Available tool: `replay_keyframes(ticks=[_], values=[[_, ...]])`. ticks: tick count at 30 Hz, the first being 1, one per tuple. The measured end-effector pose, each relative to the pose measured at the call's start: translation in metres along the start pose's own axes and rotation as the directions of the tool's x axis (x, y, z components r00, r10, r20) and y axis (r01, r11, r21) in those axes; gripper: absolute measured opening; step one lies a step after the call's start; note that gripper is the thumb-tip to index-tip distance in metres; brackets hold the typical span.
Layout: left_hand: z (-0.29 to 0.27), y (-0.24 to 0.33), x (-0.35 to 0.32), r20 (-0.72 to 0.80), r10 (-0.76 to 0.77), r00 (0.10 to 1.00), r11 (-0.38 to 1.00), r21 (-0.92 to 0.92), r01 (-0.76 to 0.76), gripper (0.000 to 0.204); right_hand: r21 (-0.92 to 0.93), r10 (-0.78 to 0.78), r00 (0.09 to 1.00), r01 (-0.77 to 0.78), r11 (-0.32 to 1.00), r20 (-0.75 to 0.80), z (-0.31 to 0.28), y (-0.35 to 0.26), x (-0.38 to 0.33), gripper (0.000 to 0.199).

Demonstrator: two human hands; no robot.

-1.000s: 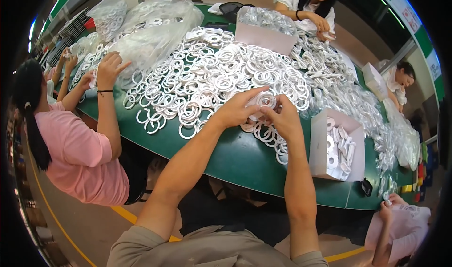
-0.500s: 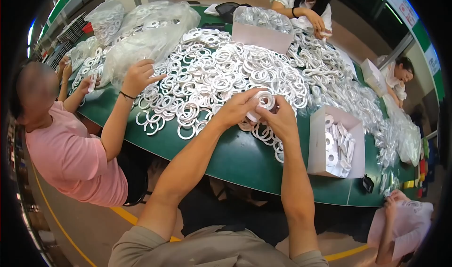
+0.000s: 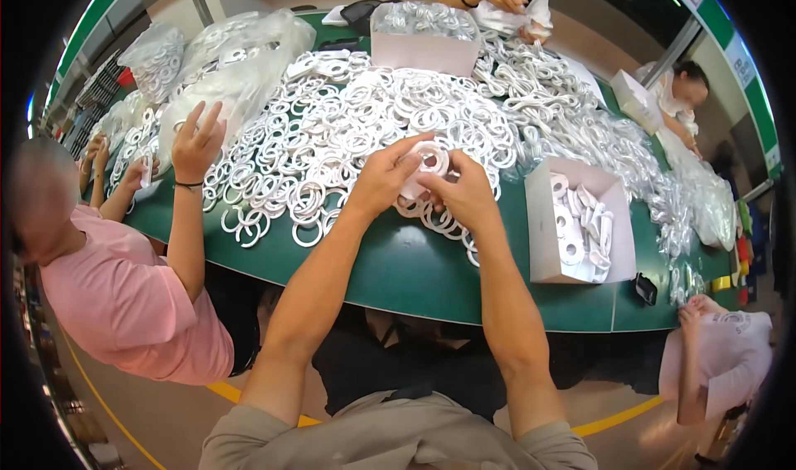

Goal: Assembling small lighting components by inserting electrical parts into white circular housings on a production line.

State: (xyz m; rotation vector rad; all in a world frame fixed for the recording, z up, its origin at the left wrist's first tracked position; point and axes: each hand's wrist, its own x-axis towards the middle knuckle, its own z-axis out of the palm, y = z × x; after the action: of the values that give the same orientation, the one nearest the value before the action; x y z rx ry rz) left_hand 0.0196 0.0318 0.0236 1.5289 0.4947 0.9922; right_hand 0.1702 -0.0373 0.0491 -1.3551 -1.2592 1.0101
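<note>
Both hands meet over the green table in front of a heap of white rings [image 3: 390, 105]. Between them is a white ring-shaped piece [image 3: 429, 158] with a round hole, tilted so that its face shows. My left hand [image 3: 383, 176] is closed on its left side, the thumb lying across the front. From the right, my right hand [image 3: 466, 190] pinches the same piece near its lower edge. The fingers partly cover it, so its full shape is hidden. Loose rings lie on the table just under and beyond my hands.
To the right stands an open cardboard box [image 3: 539, 230] of white holed pieces. Bundled white cables [image 3: 539, 89] and clear bags [image 3: 613, 172] lie beyond. A box of bagged parts [image 3: 423, 51] stands at the back. A person in pink [image 3: 133, 288] works close on my left; others sit around the table.
The view has shifted slightly. The white ring-shaped piece stays in both hands, its angle a little different. The person in pink has lifted a hand with fingers spread.
</note>
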Motion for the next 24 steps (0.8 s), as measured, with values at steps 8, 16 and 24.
replay_keyframes(ticks=[8,16,24], values=[[-0.005,0.008,-0.003,0.151,-0.301,0.942,0.947,-0.067,0.313,0.038,0.393,0.236,0.95,-0.301,0.869,0.204,-0.03,0.02,0.002,0.02],[0.002,0.013,0.0,0.048,-0.196,0.979,0.976,0.103,0.19,0.04,0.335,0.236,0.97,-0.24,0.911,0.054,-0.025,0.024,0.006,0.021],[-0.003,0.001,0.004,0.046,-0.244,0.969,0.955,0.188,0.231,0.044,0.101,0.145,0.989,-0.14,0.985,-0.043,-0.01,0.019,0.006,0.017]])
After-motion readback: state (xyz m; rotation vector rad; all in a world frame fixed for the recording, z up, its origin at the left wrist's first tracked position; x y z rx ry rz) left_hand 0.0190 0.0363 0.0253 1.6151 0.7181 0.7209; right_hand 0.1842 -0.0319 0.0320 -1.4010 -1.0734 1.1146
